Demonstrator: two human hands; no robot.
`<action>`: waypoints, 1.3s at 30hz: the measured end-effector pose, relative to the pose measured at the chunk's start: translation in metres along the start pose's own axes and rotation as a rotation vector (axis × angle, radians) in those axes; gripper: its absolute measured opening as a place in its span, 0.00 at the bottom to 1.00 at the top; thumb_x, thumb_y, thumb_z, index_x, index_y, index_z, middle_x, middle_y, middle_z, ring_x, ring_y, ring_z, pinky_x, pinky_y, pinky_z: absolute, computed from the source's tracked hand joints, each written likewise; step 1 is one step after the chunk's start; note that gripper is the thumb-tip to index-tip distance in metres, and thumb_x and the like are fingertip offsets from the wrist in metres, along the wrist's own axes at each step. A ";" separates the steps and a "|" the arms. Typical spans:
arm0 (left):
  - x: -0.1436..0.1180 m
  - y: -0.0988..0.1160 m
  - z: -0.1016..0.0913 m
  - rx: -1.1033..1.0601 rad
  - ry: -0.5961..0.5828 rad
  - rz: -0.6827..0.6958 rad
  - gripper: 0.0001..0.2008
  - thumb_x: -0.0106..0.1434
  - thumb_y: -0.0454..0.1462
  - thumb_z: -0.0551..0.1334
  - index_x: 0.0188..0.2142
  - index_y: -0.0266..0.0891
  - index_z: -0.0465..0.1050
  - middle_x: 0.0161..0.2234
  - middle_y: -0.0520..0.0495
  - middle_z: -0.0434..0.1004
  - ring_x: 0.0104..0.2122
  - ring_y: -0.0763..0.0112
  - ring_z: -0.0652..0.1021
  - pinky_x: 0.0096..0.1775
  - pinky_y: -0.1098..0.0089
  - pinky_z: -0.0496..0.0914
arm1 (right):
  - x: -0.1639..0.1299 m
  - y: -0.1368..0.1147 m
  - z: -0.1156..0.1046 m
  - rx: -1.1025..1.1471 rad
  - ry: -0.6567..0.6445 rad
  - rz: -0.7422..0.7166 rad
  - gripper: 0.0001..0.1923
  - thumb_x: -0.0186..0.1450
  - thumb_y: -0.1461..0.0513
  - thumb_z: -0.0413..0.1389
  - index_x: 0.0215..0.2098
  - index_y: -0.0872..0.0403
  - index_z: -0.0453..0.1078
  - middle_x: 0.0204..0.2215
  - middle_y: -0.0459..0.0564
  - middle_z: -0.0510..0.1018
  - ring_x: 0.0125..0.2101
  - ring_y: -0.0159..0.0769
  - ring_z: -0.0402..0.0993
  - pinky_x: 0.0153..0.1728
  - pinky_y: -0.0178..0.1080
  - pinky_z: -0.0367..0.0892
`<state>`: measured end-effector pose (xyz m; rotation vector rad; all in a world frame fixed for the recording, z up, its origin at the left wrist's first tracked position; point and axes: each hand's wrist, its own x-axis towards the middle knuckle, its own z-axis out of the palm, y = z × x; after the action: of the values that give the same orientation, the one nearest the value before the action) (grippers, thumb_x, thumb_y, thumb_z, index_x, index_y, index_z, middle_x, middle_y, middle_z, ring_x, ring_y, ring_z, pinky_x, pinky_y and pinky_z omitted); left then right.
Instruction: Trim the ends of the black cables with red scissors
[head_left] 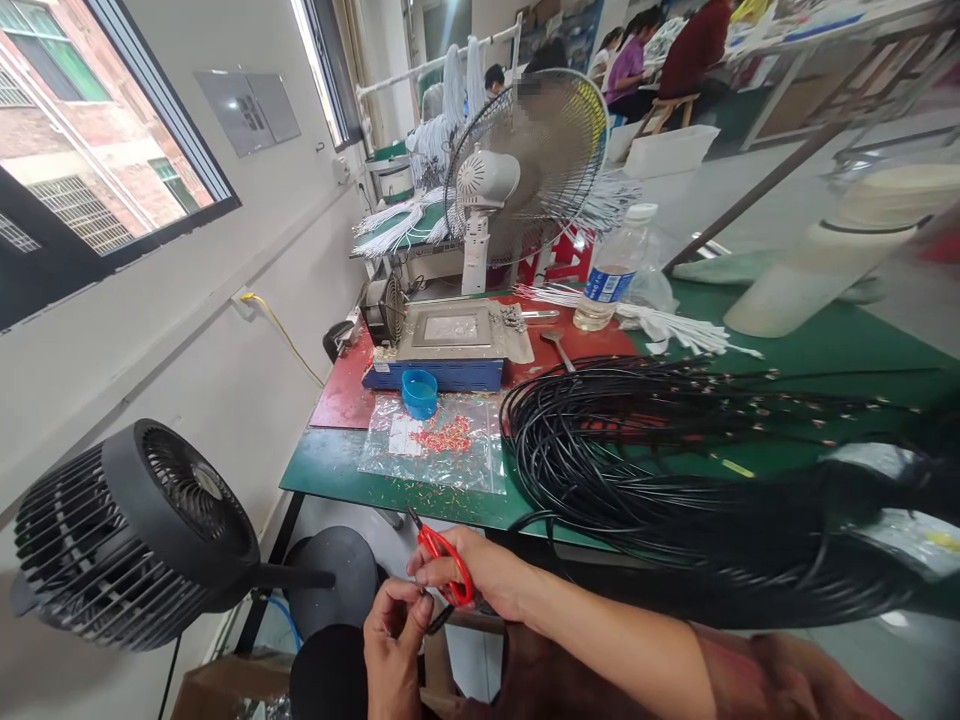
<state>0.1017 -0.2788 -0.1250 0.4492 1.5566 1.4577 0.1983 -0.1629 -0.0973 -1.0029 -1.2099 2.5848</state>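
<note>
No writing can be read anywhere. The water bottle (611, 270) on the worktop (825, 350) wears a blue-and-white label, but its print is too small and blurred to make out. The grey panel (247, 108) on the wall carries dark marks, likewise too faint to read.
</note>
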 end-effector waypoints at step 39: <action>-0.003 0.004 0.008 -0.193 -0.014 -0.169 0.08 0.49 0.40 0.62 0.25 0.37 0.69 0.22 0.54 0.69 0.24 0.82 0.66 0.30 0.79 0.61 | -0.002 0.010 -0.008 -0.221 -0.079 -0.288 0.18 0.52 0.52 0.59 0.30 0.59 0.72 0.16 0.42 0.67 0.16 0.23 0.59 0.18 0.27 0.53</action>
<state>0.1083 -0.2761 -0.1193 0.2092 1.3910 1.4530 0.2067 -0.1657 -0.1073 -0.7012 -1.5596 2.3257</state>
